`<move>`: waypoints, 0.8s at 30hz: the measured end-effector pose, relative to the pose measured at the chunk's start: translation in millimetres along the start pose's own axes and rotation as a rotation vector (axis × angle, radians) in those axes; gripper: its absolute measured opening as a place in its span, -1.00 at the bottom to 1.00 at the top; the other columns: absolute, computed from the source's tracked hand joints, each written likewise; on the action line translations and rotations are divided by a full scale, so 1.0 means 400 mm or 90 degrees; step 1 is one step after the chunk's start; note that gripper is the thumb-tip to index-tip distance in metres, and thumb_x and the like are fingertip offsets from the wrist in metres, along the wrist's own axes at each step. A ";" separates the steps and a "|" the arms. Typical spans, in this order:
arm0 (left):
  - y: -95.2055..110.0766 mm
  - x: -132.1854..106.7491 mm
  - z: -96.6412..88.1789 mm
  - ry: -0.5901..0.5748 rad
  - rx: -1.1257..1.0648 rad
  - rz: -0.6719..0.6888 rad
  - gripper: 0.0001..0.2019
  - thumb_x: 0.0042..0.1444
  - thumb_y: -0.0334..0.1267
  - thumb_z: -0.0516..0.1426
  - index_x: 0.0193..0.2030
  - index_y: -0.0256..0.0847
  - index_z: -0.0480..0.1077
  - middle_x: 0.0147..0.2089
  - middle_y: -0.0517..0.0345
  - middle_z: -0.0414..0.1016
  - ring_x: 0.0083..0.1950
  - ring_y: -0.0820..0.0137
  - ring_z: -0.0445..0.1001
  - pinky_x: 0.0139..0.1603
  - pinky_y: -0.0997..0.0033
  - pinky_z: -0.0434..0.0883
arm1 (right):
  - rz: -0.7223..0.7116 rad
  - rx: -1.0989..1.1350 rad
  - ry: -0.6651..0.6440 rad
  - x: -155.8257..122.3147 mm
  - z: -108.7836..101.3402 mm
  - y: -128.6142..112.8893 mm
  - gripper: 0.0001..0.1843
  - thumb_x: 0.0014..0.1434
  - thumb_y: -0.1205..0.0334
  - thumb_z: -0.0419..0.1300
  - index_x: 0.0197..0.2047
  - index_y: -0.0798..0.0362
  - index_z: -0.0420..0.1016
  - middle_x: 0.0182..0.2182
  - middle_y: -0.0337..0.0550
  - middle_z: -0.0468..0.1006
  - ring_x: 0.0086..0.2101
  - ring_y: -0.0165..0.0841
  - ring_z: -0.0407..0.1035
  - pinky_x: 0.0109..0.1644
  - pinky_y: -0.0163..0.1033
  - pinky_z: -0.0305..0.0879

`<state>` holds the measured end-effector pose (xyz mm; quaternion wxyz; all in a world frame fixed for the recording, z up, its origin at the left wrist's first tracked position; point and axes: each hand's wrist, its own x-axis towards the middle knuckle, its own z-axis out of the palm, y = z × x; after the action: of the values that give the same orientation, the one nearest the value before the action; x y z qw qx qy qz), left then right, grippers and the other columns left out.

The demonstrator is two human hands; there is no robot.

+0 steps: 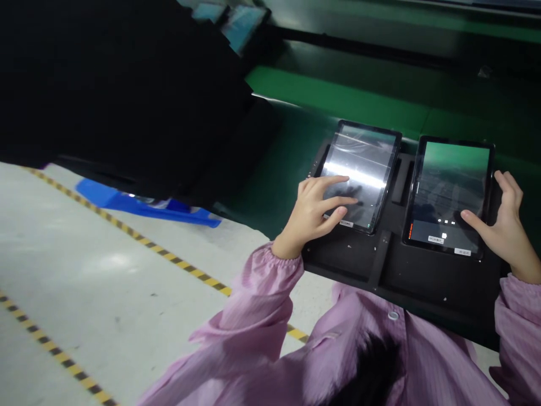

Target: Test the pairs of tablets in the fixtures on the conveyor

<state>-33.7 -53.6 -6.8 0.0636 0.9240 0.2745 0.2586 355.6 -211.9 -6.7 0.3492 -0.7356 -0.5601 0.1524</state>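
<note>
2 tablets lie side by side in a black tray (382, 265), right of centre in the frame, each seated in its own recess so that it sits tilted toward the person and cannot slide. The left tablet (361, 172) throws back bright streaks of overhead light across a mostly grey screen; the right tablet (450, 194) shows a greenish picture with a dark bar and small white labels along its near edge.

The left hand (315, 211) rests on the lower left corner of the left tablet. Its fingers (338, 180) are spread loosely and laid flat across the glass, holding nothing, a pose that suits touching the screen rather than lifting the device. The right hand (505, 223) sits at the right edge of the right tablet: the thumb (471, 217) reaches in over the screen near the small icons, while the other fingers curl around the outer rim, seemingly steadying the device. It grips nothing else.

The tray stands on a dark table (262, 169) with a green belt (338, 96) running behind it toward the upper right. More lit screens (236, 22) show at the top centre. Pink sleeves (262, 293) fill the bottom of the frame. A large black shape (118, 90) covers the upper left; below it lie a pale floor (84, 270) with yellow-black tape (127, 228) and a blue object (139, 203).
</note>
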 end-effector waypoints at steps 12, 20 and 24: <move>0.010 0.007 0.015 -0.108 0.009 0.076 -0.49 0.56 0.10 -0.08 0.43 -0.05 0.41 0.49 -0.25 0.24 0.34 -0.03 0.37 0.21 -0.03 0.29 | -0.004 0.003 -0.011 -0.002 -0.003 -0.005 0.10 0.24 -0.24 0.34 0.61 -0.04 -0.10 0.53 0.19 -0.14 0.55 0.09 -0.24 0.62 0.24 -0.18; 0.026 0.015 0.019 -0.157 -0.028 0.080 -0.33 0.52 0.29 -0.18 0.33 -0.06 0.51 0.50 -0.23 0.24 0.39 -0.12 0.29 0.34 -0.12 0.19 | 0.002 -0.002 -0.009 0.001 -0.001 0.001 0.13 0.17 -0.21 0.38 0.60 -0.05 -0.09 0.53 0.20 -0.15 0.55 0.03 -0.27 0.61 0.21 -0.23; 0.010 0.002 0.011 -0.083 -0.032 0.047 -0.25 0.48 0.37 -0.23 0.30 -0.04 0.54 0.48 -0.22 0.28 0.32 -0.13 0.34 0.27 -0.14 0.20 | 0.007 -0.005 -0.011 -0.001 -0.002 0.000 0.14 0.17 -0.23 0.37 0.60 -0.06 -0.10 0.53 0.19 -0.15 0.55 0.06 -0.27 0.60 0.24 -0.18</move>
<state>-29.1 -56.3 -9.2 0.0950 0.9464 0.2288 0.2073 356.1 -212.7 -6.1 0.3408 -0.7384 -0.5599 0.1585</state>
